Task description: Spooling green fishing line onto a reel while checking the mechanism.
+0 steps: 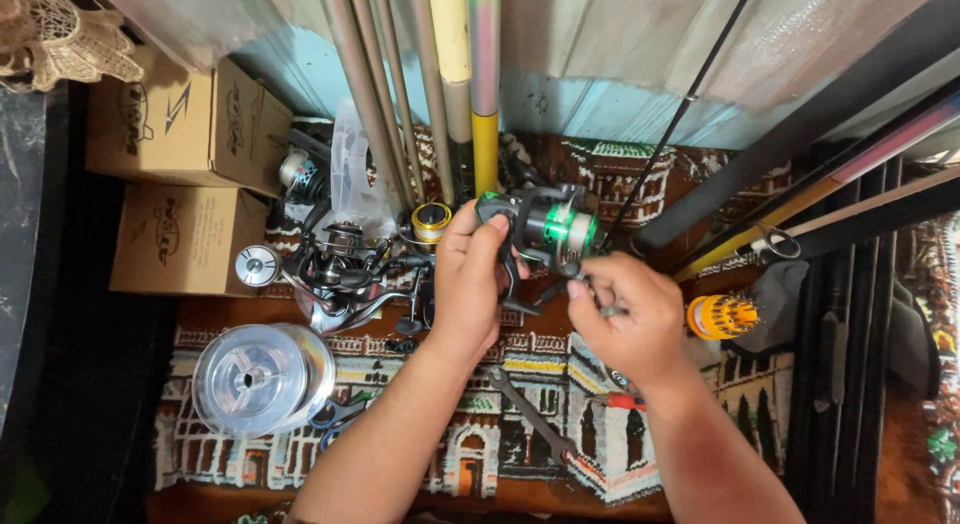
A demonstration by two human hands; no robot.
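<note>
The black spinning fishing reel with green spool (pixel 545 227) is clamped above the patterned rug (pixel 440 454) by the left hand (pixel 468 284); the right hand (pixel 625 319), pinched shut on its small handle part, is best turned gently

spinning reel (pixel 540 229): black body, green spool with silver band, held in air above patterned rug, well clear of it. spool end points right, toward rod bases. body gripped at left side, dark foot or bail arm hanging below. small part at lower right of spool pinched by fingertips; too small to identify.
</note>
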